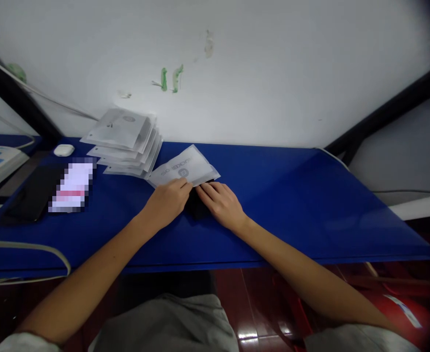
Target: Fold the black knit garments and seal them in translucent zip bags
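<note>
A frosted white printed pouch (186,168) lies on the blue table in front of me. My left hand (171,200) is closed at its near edge, the fingers pinching the plastic. My right hand (222,203) is closed over a black item (197,205), its fingertips at the near edge of the pouch. Most of the black item is covered by my hands and the pouch, so its kind cannot be made out, nor how far it reaches inside.
A stack of similar pouches (121,129) stands at the back left of the blue table (291,205). Left of it are a white earbud case (64,150), a black phone (35,195) and a blurred-out lit screen (74,186). A cable (28,244) loops over the left front edge.
</note>
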The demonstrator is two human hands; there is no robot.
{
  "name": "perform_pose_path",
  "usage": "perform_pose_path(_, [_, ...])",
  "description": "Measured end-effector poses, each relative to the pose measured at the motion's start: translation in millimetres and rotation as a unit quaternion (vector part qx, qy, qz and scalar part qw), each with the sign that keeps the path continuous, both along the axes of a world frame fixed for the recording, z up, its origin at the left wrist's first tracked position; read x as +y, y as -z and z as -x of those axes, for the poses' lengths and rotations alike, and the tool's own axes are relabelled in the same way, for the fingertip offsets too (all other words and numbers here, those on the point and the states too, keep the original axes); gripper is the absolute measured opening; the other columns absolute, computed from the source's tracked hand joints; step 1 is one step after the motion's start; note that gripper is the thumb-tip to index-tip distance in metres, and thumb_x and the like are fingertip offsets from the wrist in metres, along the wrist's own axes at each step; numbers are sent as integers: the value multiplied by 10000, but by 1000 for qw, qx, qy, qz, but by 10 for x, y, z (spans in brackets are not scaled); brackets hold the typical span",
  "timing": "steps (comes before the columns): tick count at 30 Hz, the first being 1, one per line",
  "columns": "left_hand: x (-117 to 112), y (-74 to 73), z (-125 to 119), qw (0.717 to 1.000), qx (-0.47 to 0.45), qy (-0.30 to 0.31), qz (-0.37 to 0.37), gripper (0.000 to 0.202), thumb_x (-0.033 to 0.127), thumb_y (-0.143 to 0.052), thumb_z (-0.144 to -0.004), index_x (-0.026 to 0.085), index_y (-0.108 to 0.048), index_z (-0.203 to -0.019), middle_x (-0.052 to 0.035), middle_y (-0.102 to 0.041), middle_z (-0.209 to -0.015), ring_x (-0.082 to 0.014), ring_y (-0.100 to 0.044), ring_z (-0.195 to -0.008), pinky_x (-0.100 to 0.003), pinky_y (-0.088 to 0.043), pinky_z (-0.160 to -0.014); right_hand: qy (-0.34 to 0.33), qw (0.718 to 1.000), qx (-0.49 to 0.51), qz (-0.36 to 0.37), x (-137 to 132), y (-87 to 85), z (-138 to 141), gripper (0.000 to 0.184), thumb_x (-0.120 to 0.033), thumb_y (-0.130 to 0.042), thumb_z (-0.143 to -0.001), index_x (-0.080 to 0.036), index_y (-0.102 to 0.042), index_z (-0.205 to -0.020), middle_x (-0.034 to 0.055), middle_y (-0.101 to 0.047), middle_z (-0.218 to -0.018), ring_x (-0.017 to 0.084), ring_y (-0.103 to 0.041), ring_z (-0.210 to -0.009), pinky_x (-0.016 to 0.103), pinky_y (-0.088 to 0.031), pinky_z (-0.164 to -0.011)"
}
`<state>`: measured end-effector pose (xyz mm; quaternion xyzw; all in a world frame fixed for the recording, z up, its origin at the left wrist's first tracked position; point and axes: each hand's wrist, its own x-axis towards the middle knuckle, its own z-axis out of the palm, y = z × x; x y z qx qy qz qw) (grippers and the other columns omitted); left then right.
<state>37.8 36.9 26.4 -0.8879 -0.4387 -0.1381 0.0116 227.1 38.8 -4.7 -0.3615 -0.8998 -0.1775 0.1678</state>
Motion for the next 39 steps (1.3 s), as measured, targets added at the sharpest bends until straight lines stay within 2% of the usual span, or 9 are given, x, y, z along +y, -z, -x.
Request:
perform_pose_path(4, [31, -4, 20, 999, -8, -26, 34, 236, 112, -400, -929, 123, -634, -959, -83, -645, -915, -201, -630, -846, -304, -495, -714, -12, 998, -2, 64, 7, -5, -17, 370, -48, -436, -869, -113, -584, -1202, 150, -647, -1165, 257, -594, -1062, 418, -523, -853])
perform_pose_path(8, [66, -11, 55, 999, -26, -22, 35, 246, 130, -389, -940, 126, -634, -960, -82, -647, -924, -190, -624, -834, -298, -484, -719, -14, 987, 18, 157, -29, -68, -81, 639, -44, -571, -711, -96, -463, -1339, 178, -473, -1414, 315, -452, -1299, 483, -448, -1017])
perform_pose_path(11, [83, -39, 42, 998, -23, -26, 49, 239, 134, -392, -938, 123, -630, -956, -79, -646, -922, -188, -620, -820, -296, -476, -702, -21, 980, 22, 196, -43, -126, -105, 710, -84, -607, -717, -92, -400, -1396, 184, -460, -1427, 320, -442, -1309, 474, -450, -1015])
perform_pose_path(20, [100, -88, -10, 998, -7, -7, 67, 253, 119, -360, -936, 121, -612, -954, -83, -641, -928, -200, -613, -851, -314, -482, -730, -5, 996, -56, 68, 23, -29, 75, 369, -93, -434, -917, -114, -534, -1271, 126, -666, -1085, 228, -609, -937, 356, -497, -723])
perform_pose_path(24, [109, -78, -4, 997, -37, 31, 59, 254, 114, -357, -939, 116, -607, -984, -82, -645, -930, -189, -616, -862, -317, -497, -781, 9, 997, -75, 11, 50, 33, 138, 317, -109, -366, -957, -113, -601, -1169, 125, -669, -1021, 222, -598, -902, 335, -476, -692])
perform_pose_path(27, [65, -69, -30, 997, -48, 44, 31, 253, 95, -367, -932, 126, -604, -1015, -75, -652, -938, -184, -626, -878, -314, -505, -798, 42, 995, -87, 34, 93, 14, 166, 313, -100, -359, -953, -125, -635, -1099, 122, -668, -959, 215, -594, -879, 328, -471, -706])
perform_pose_path(30, [-11, -27, -44, 1000, -27, 10, 2, 253, 79, -386, -921, 126, -595, -1056, -80, -647, -939, -198, -632, -897, -312, -513, -772, 82, 990, -86, 82, 123, -33, 190, 333, -105, -355, -953, -124, -611, -1164, 127, -665, -993, 222, -604, -892, 327, -484, -707])
perform_pose_path(35, [-97, 57, -25, 990, 27, -140, 4, 274, 37, -402, -887, 113, -587, -1074, -96, -622, -955, -208, -632, -880, -291, -511, -693, 144, 979, -50, 135, 111, -94, 254, 498, -70, -328, -934, -155, -379, -1422, 118, -653, -1104, 212, -619, -948, 299, -503, -688])
perform_pose_path(39, [-120, 46, -42, 991, 18, -130, 29, 238, 51, -403, -883, 106, -604, -997, -94, -616, -927, -206, -624, -854, -305, -511, -719, 201, 965, -27, 163, 116, -132, 348, 537, -48, -307, -913, -145, -327, -1441, 128, -639, -1122, 211, -636, -926, 290, -506, -639])
